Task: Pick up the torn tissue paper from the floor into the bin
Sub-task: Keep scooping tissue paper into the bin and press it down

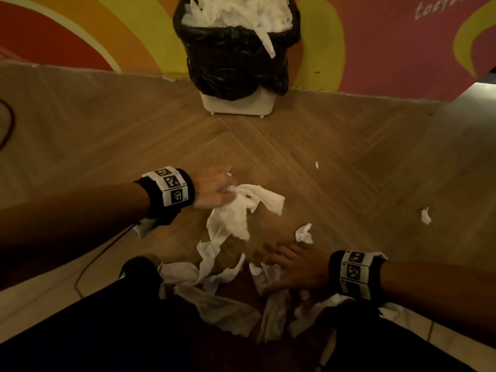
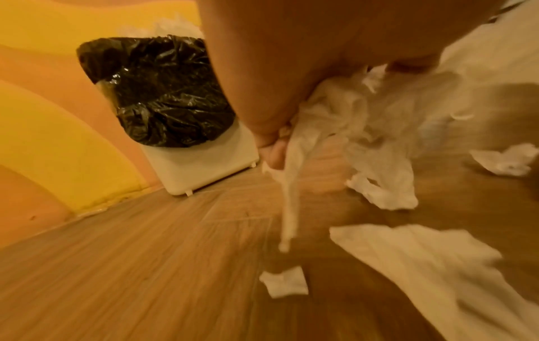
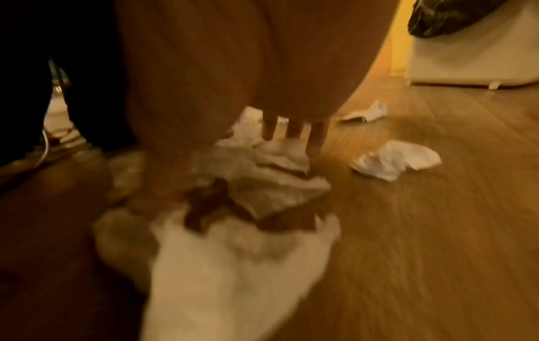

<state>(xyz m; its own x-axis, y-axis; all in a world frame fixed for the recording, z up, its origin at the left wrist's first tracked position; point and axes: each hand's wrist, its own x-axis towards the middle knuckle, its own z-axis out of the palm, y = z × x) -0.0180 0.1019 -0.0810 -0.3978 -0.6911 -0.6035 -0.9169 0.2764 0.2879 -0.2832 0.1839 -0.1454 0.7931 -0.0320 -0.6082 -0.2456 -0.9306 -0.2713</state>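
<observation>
The bin (image 1: pixel 237 102) stands against the wall with a black liner, heaped with white tissue. It also shows in the left wrist view (image 2: pixel 204 166) and the right wrist view (image 3: pixel 466 57). My left hand (image 1: pixel 218 191) grips a long bunch of torn tissue (image 1: pixel 232 218) that trails down to the floor; the same hand (image 2: pixel 272 147) and bunch (image 2: pixel 335 110) appear blurred in the left wrist view. My right hand (image 1: pixel 284 267) lies spread over a crumpled tissue piece (image 1: pixel 261 273) on the floor. Its fingers (image 3: pixel 291 131) point down onto that piece (image 3: pixel 262 180).
Large torn sheets (image 1: pixel 214 304) lie between my knees. Loose scraps sit on the wooden floor (image 1: pixel 304 233), (image 1: pixel 425 216), (image 1: pixel 316 165). A thin cable (image 1: pixel 88 264) runs along the left. The painted wall (image 1: pixel 375 49) closes off the far side.
</observation>
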